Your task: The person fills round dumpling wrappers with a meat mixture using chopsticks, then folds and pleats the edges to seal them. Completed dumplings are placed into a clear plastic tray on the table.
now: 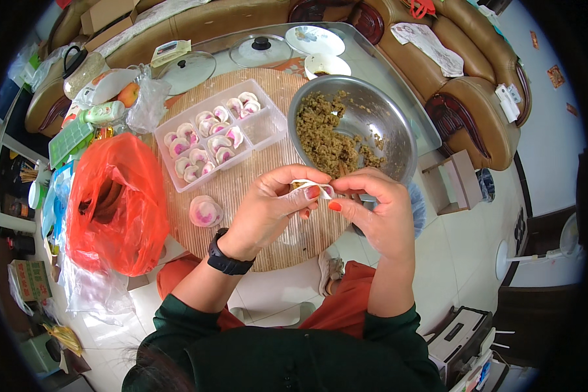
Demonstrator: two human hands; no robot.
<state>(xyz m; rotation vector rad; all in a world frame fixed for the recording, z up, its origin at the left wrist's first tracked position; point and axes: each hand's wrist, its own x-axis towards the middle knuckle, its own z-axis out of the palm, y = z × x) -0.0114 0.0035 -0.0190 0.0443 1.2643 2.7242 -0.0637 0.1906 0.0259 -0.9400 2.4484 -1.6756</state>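
Between my two hands a folded dumpling wrapper (323, 188) is held, with a bit of brown filling showing at its left end. My left hand (284, 193) pinches that end between thumb and fingers, and my right hand (375, 201) pinches the other. Just beyond them sits a steel mixing bowl (399, 125) with minced filling (323, 132) heaped along its left side. A divided plastic tray (269, 130) to the left carries pink-and-white dumplings (219, 144) in several compartments; its right back compartment holds none. Near my left wrist lies a small stack of round wrappers (206, 211).
Everything rests on a round slatted mat (245, 206) over a glass table (397, 73). A red plastic bag (122, 210) bulges at the left edge. Glass lids (260, 50), a white bowl (327, 64) and a floral plate (315, 39) stand behind. A brown leather sofa (215, 24) curves around the back.
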